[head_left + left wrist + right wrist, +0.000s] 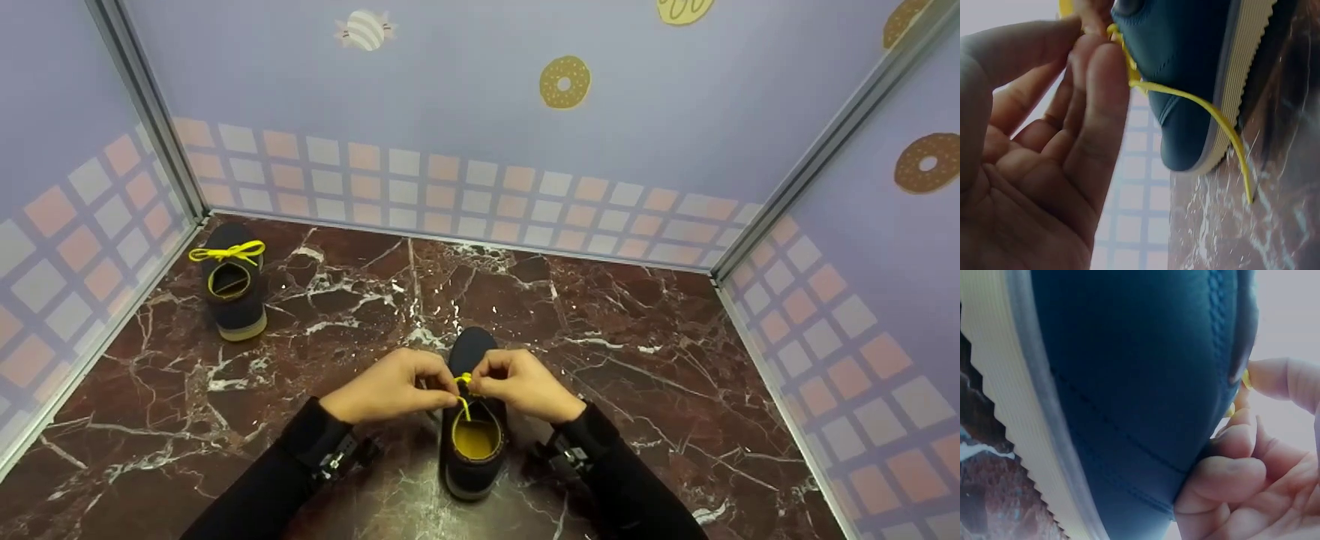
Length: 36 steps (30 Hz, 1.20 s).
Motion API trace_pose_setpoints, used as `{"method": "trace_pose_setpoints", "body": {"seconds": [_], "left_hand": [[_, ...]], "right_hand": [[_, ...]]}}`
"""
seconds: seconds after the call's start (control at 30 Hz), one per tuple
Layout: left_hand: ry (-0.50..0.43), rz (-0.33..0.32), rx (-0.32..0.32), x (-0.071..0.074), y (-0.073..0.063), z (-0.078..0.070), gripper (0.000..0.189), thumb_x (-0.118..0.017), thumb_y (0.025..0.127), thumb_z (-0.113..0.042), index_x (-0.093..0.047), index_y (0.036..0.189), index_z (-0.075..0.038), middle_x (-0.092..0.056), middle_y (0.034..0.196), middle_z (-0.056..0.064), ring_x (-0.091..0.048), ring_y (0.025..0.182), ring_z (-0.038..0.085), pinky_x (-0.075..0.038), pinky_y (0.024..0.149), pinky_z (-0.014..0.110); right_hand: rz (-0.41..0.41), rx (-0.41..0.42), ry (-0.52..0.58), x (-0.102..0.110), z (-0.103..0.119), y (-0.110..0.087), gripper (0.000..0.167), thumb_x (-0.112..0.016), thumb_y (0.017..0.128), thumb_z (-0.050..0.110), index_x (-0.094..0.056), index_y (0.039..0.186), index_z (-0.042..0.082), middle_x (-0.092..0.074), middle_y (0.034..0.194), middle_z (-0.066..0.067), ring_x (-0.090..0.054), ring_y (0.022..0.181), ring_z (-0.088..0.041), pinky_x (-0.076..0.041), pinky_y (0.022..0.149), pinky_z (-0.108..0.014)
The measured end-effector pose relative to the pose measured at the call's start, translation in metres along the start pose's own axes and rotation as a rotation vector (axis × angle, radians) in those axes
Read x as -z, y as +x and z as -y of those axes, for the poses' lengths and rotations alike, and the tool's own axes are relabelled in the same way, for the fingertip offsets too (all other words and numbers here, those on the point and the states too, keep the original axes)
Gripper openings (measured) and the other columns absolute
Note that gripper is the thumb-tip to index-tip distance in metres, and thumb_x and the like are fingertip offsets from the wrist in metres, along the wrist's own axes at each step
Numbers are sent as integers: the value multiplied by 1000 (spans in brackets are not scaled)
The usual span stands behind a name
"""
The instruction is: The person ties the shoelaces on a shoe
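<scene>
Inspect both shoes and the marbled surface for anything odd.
Nothing on the marbled surface looks spilled or damaged. The one oddity: while the far shoe has a yellow bow, one loose lace end hangs down the side of the near shoe. That seems ordinary, since the left hand and right hand are at its laces.

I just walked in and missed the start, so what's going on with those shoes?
A person's bare left hand and right hand pinch the thin yellow lace of a pale-soled dark shoe. One loose lace end hangs over its side, and no finished bow shows there. Another dark shoe, its yellow bow tied, stands toward the far left corner of the dark red, white-veined surface.
</scene>
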State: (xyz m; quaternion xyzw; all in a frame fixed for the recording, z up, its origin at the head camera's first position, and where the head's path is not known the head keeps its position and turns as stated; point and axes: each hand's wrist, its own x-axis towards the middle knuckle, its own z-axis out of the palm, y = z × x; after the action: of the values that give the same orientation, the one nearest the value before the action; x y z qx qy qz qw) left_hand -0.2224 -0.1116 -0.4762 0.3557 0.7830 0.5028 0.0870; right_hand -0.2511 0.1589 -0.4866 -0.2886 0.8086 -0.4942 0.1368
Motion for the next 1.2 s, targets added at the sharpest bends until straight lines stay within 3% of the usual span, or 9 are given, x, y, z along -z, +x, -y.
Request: {"method": "trace_pose_setpoints", "body": {"seconds": [0.2, 0.4, 0.5, 0.83, 1.07, 1.2], "left_hand": [[-9, -56, -14, -14, 2, -6, 8, -87, 97, -14, -83, 101, -9, -79, 95, 0, -67, 72, 7, -59, 63, 24], [32, -118, -51, -27, 5, -7, 9, -90, 96, -18, -84, 99, -12, -82, 94, -3, -69, 86, 8, -58, 74, 25], [18, -133, -41, -31, 5, -7, 10, -91, 95, -18, -83, 98, -11, -81, 93, -3, -70, 84, 8, -59, 74, 26], [-69, -135, 35, -32, 3, -8, 13, -92, 94, -17, -82, 96, -9, -78, 90, 2, -66, 65, 5, -56, 55, 21], [-98, -138, 43, -33, 4, -6, 12, -92, 94, -16, -82, 95, -8, -78, 92, 3, -68, 67, 7, -58, 56, 22], [-112, -136, 45, -32, 3, -5, 13, -92, 94, -15, -81, 94, -8, -78, 93, 4, -72, 68, 14, -61, 58, 25]], "right_hand": [[1, 7, -5, 0, -1, 0, 5, -76, 99, 12, -81, 96, 11, -71, 90, 8, -60, 79, -7, -48, 70, -20], [11, 17, 1, 0, -3, 1, 11, -70, 96, 4, -80, 97, 10, -70, 89, 8, -57, 75, -6, -45, 66, -19], [19, 19, 6, 0, -4, 1, 12, -69, 97, 3, -79, 97, 9, -70, 89, 8, -57, 75, -6, -44, 66, -19], [17, 11, 13, 0, -2, 0, 10, -70, 96, 5, -79, 96, 9, -72, 88, 8, -60, 76, -6, -47, 68, -19], [19, 19, 18, 1, -1, 0, 10, -69, 96, 4, -79, 98, 6, -72, 88, 7, -58, 75, -7, -46, 66, -19], [18, 7, 20, 1, -2, 1, 9, -73, 96, 9, -80, 98, 4, -74, 90, 6, -61, 77, -7, -49, 69, -20]]}}
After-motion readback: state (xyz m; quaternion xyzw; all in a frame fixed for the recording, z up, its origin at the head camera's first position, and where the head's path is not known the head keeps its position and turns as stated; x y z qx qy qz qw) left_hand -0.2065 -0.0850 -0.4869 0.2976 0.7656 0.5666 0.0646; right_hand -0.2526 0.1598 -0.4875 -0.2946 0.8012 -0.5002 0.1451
